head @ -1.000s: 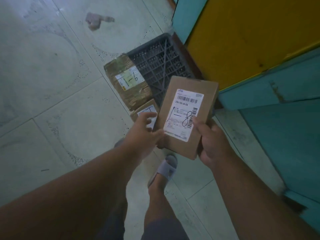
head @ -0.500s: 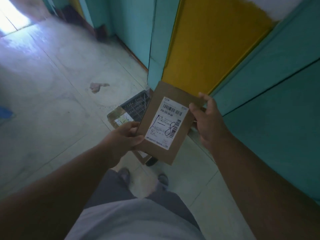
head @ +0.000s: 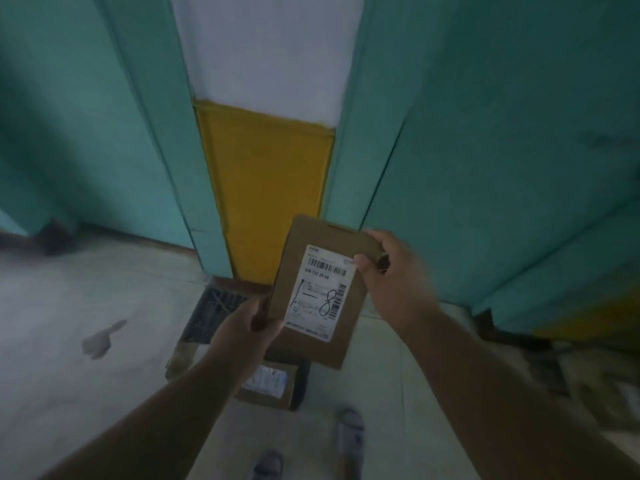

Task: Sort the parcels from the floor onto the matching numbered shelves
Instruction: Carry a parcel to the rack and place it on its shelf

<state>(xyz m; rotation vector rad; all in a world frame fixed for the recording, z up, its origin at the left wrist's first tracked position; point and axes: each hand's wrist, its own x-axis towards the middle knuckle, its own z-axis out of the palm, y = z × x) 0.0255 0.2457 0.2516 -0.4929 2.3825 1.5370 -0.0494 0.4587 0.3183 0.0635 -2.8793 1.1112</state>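
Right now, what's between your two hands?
Only the parcel, label marked 1-8, gripped by the left hand and right hand; head view.

Brown cardboard parcel [head: 322, 299] with a white label [head: 320, 292] printed with black barcodes and a handwritten black 8. Teal wall [head: 502, 133] with a yellow panel [head: 266, 188] below white. Pale grey floor [head: 86, 289]; black grid-patterned crate [head: 214, 310].
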